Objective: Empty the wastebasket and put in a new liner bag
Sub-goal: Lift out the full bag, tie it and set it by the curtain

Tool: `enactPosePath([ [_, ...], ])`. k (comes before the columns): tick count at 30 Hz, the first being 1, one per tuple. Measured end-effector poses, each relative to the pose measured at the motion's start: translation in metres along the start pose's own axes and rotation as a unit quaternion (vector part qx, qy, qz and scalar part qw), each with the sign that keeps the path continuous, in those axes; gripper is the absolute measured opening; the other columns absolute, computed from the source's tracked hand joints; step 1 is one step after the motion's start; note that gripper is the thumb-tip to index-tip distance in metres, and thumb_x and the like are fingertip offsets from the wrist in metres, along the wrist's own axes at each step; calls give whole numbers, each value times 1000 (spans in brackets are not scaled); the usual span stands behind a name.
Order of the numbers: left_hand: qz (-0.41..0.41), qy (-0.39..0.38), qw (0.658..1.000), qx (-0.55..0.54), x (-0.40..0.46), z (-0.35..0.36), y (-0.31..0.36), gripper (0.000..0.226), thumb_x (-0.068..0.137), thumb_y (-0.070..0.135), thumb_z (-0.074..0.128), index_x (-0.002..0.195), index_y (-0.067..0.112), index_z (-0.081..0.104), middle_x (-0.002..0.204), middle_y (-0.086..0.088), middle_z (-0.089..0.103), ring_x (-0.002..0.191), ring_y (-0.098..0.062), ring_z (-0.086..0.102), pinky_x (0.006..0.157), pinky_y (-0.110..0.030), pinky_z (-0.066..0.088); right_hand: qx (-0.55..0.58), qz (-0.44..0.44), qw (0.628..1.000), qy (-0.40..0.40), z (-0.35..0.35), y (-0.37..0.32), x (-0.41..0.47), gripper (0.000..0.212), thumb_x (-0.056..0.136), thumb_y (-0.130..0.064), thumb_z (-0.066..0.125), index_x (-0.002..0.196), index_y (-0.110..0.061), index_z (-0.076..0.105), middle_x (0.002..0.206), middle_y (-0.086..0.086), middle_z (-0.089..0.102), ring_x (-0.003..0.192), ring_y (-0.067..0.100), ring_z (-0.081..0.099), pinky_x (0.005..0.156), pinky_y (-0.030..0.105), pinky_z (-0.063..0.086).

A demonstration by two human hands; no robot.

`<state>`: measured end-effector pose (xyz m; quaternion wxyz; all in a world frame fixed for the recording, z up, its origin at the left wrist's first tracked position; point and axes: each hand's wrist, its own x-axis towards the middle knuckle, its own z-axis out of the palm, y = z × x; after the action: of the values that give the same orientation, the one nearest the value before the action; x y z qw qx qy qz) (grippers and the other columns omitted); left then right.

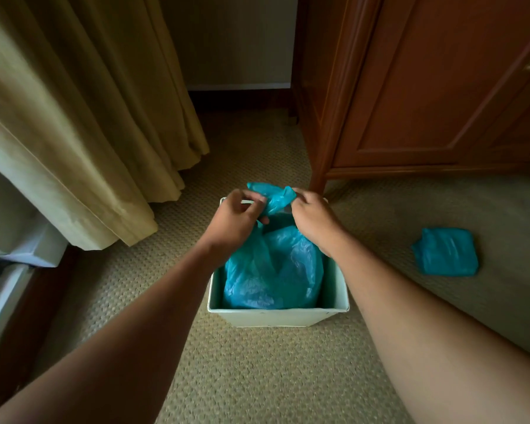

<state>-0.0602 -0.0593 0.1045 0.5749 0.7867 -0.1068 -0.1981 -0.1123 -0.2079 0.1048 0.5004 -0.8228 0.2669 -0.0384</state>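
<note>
A pale square wastebasket (278, 316) stands on the carpet in the middle of the view. Inside it sits a bulging blue liner bag (273, 270). Its gathered top ends rise above the far rim. My left hand (236, 218) and my right hand (312, 218) are both closed on those ends, close together, as if twisted into a knot. A folded blue bag (445, 251) lies flat on the carpet to the right of the basket.
A beige curtain (83, 117) hangs at the left, reaching the floor. A wooden cabinet (426, 87) stands at the right, its corner leg just behind the basket. A white ledge (22, 249) is at the far left. Woven carpet (257, 377) covers the floor.
</note>
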Motion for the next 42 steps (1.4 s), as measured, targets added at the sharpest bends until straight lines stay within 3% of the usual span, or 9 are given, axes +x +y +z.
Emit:
enactPosePath([
  [3,-48,-16,999,-16,0,-4,2,35,91,38,69,114,14,57,77,-1,78,66,-13,71,63,-31,58,23,-24,998,-47,-2,2,-4,41,96,-12,45,125,-31,66,109,0,71,96,14,67,88,36,56],
  [5,-37,-50,998,-24,-2,-5,7,20,94,31,68,101,12,68,73,-1,75,60,-9,68,56,-23,57,50,-36,995,-82,-4,2,-7,40,96,-6,48,121,-31,67,104,-2,71,96,12,67,86,34,56],
  [9,-56,-48,991,-108,-4,-6,12,11,93,28,69,98,18,73,74,-2,72,56,-11,66,57,-26,57,44,-42,993,-105,-8,3,-10,21,95,-15,60,108,-31,66,100,-2,73,98,16,69,89,35,56],
  [13,-73,3,987,-142,-4,-1,12,16,91,25,72,99,11,73,76,-6,72,56,-13,67,56,-27,59,141,-47,976,-157,-13,4,-10,34,87,-12,72,118,-24,65,109,6,75,102,19,72,90,35,58],
  [21,-41,-63,984,-164,-14,-2,14,16,96,30,64,103,16,66,83,-9,74,63,-14,71,55,-27,57,200,14,980,-17,-16,-2,-5,14,94,-27,68,97,-14,72,98,10,77,88,20,73,80,35,60],
  [29,85,-62,994,17,-8,-10,13,11,93,17,68,101,9,65,99,-12,71,78,-12,68,69,-26,57,119,48,990,50,-11,-1,2,15,76,-30,83,79,-25,69,89,3,76,84,20,73,80,43,62],
  [33,97,-34,994,36,-5,-12,16,14,93,20,69,102,10,68,104,-9,68,77,-13,69,72,-29,58,48,39,998,-21,-13,-2,-4,16,85,-41,72,79,-26,73,86,3,77,85,23,75,82,48,61],
  [37,84,-14,995,56,-4,-16,18,15,94,26,67,104,14,68,99,1,71,81,-8,70,69,-20,58,57,61,988,-129,-27,-12,-12,34,89,-54,62,105,-26,74,102,-1,76,94,14,71,80,32,56],
  [42,31,-35,998,42,-2,-18,23,19,95,26,66,107,11,66,99,-6,74,92,-24,73,80,-38,60,-26,49,973,-224,-35,-13,-12,45,78,-13,75,123,-15,69,106,3,75,97,16,73,88,32,58],
])
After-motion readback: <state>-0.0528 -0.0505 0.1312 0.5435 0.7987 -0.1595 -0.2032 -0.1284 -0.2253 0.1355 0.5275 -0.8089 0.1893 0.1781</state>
